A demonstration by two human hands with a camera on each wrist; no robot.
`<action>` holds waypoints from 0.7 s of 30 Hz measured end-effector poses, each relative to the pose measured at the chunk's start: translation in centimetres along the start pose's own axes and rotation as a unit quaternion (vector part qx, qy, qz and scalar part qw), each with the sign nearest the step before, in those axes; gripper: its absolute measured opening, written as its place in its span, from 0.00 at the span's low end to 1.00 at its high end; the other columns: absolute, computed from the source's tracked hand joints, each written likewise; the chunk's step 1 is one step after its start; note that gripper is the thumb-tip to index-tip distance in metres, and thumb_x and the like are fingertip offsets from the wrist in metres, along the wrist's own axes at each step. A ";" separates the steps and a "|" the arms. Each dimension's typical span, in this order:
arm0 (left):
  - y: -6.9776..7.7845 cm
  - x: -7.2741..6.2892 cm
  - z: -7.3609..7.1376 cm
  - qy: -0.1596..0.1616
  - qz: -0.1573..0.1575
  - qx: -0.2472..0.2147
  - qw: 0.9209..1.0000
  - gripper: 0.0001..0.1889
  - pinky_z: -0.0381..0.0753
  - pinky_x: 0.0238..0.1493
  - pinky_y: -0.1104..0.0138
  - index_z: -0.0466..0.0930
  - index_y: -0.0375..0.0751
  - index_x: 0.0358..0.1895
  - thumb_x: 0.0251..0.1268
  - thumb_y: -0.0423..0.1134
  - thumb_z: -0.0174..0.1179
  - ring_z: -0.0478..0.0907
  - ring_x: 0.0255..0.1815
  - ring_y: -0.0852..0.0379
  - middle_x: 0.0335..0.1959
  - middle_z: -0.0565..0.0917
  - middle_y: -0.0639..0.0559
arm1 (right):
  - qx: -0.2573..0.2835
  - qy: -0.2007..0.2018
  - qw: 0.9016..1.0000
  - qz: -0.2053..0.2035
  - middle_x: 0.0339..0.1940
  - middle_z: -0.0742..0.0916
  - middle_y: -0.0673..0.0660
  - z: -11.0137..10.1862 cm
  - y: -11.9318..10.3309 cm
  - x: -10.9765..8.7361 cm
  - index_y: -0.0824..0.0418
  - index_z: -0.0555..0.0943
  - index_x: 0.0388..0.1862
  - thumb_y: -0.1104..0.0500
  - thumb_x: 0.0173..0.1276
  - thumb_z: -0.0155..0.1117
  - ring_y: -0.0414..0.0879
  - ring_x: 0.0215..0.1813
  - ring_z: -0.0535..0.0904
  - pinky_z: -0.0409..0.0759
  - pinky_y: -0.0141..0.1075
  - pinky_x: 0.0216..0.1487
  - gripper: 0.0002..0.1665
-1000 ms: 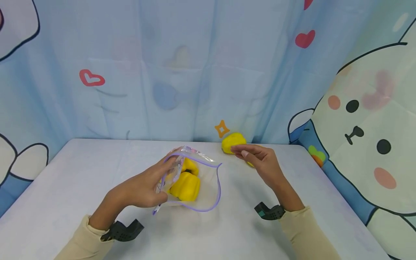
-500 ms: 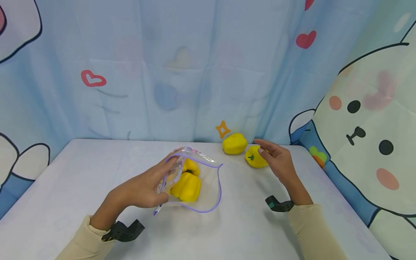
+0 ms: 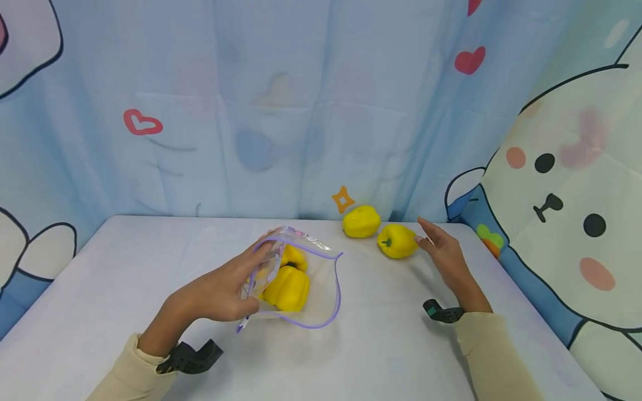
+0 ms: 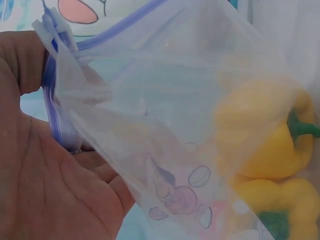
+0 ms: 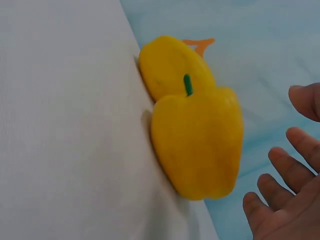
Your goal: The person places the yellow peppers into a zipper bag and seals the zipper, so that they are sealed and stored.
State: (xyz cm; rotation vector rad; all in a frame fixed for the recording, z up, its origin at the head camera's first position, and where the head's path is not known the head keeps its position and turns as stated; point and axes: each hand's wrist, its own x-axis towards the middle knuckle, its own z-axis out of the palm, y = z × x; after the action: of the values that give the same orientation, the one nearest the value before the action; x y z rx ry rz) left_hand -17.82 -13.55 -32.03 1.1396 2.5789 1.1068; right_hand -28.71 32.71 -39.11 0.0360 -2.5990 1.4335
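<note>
My left hand (image 3: pixel 220 289) grips the side of a clear zip bag (image 3: pixel 321 289) with a purple rim, its mouth spread toward me. Inside sit yellow bell peppers (image 3: pixel 287 287); in the left wrist view two of them show green stems through the plastic. At the back of the table lie two more yellow bell peppers, a nearer one (image 3: pixel 397 241) with its green stem toward me and a farther one (image 3: pixel 361 221) at its left. Just right of the nearer pepper is my right hand (image 3: pixel 445 253), fingers spread and holding nothing; its thumb tip overlaps that pepper's edge in the head view.
A white table (image 3: pixel 371 345) carries everything. Behind its far edge hangs a light blue curtain (image 3: pixel 281 139) printed with hearts and cartoon animals. A dark wrist camera (image 3: pixel 443 312) sits on the right wrist and another (image 3: pixel 190 356) on the left.
My right hand has moved right, from in front of the two loose peppers to beside the nearer one, now uncovered. Its fingers have spread. The left hand and bag have stayed put.
</note>
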 end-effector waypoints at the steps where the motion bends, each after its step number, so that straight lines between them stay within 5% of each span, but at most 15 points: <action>1: 0.0 0.0 0.0 0.000 -0.002 0.000 1.000 0.49 0.66 0.64 0.50 0.43 0.40 0.78 0.47 0.32 0.53 0.59 0.66 0.51 0.78 0.46 0.50 | 0.000 -0.008 1.000 0.008 0.78 0.58 0.55 -0.1 -0.2 -0.1 0.52 0.57 0.78 0.45 0.74 0.54 0.56 0.77 0.50 0.55 0.55 0.70 0.38; 11: -0.1 0.0 -0.2 0.000 0.007 -0.003 1.000 0.49 0.66 0.65 0.51 0.43 0.40 0.78 0.46 0.32 0.53 0.59 0.68 0.52 0.78 0.45 0.51 | -0.001 -0.068 0.997 0.032 0.80 0.47 0.55 0.6 1.6 0.4 0.51 0.46 0.81 0.43 0.72 0.55 0.58 0.78 0.37 0.45 0.63 0.70 0.46; 21: -0.3 0.1 -0.1 0.002 0.011 -0.003 1.000 0.50 0.67 0.63 0.53 0.42 0.43 0.78 0.46 0.32 0.53 0.59 0.66 0.54 0.78 0.44 0.54 | -0.032 -0.084 0.995 0.034 0.79 0.50 0.62 2.1 1.4 0.6 0.51 0.46 0.81 0.46 0.70 0.60 0.66 0.76 0.45 0.52 0.61 0.69 0.49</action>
State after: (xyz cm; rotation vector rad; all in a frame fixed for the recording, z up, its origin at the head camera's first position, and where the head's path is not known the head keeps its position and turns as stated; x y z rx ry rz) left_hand -18.08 -13.68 -32.13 1.1685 2.5698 1.1212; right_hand -29.70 31.76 -41.32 0.0624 -2.8063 1.4269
